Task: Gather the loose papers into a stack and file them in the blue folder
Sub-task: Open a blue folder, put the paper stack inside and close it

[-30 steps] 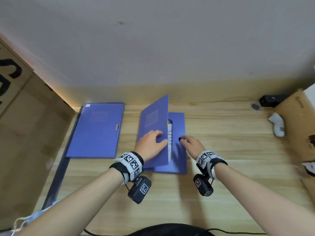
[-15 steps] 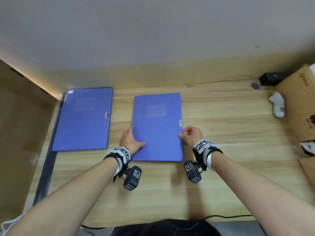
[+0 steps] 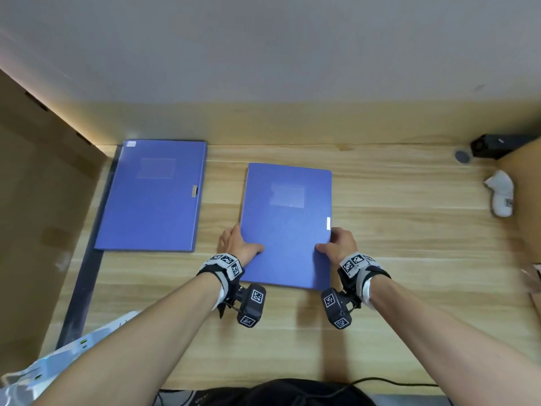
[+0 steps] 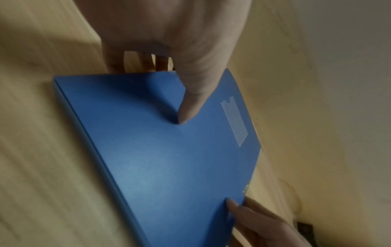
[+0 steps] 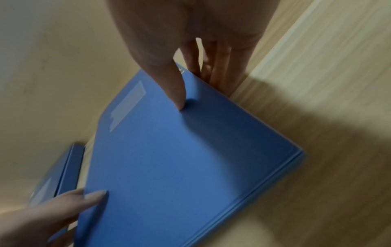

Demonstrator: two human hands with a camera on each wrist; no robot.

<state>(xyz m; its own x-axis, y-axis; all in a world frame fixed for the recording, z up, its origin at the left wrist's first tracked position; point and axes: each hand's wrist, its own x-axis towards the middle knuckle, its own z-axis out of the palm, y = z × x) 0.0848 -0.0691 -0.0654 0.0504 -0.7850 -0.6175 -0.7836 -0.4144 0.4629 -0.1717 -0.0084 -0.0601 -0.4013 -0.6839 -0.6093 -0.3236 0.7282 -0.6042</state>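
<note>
The blue folder (image 3: 287, 230) lies closed and flat on the wooden desk (image 3: 409, 230), its clear label pocket facing up. My left hand (image 3: 237, 244) grips its left edge near the front corner. The thumb (image 4: 190, 103) presses on the cover and the fingers curl under the edge. My right hand (image 3: 336, 244) grips the right edge just below the clasp tab (image 3: 328, 223), thumb (image 5: 175, 90) on top and fingers beneath. No loose papers show in any view.
A second closed blue folder (image 3: 155, 197) lies to the left, a hand's width from my left hand. Cardboard (image 3: 44, 200) walls the left side. At the right sit a white object (image 3: 502, 194), a black device (image 3: 494, 146) and more cardboard (image 3: 527, 186). A cable (image 3: 380, 382) runs along the front edge.
The folder's cover, raised a second ago with white sheets showing inside, now lies shut. My left hand slid from the cover to the left edge; my right hand took the right edge.
</note>
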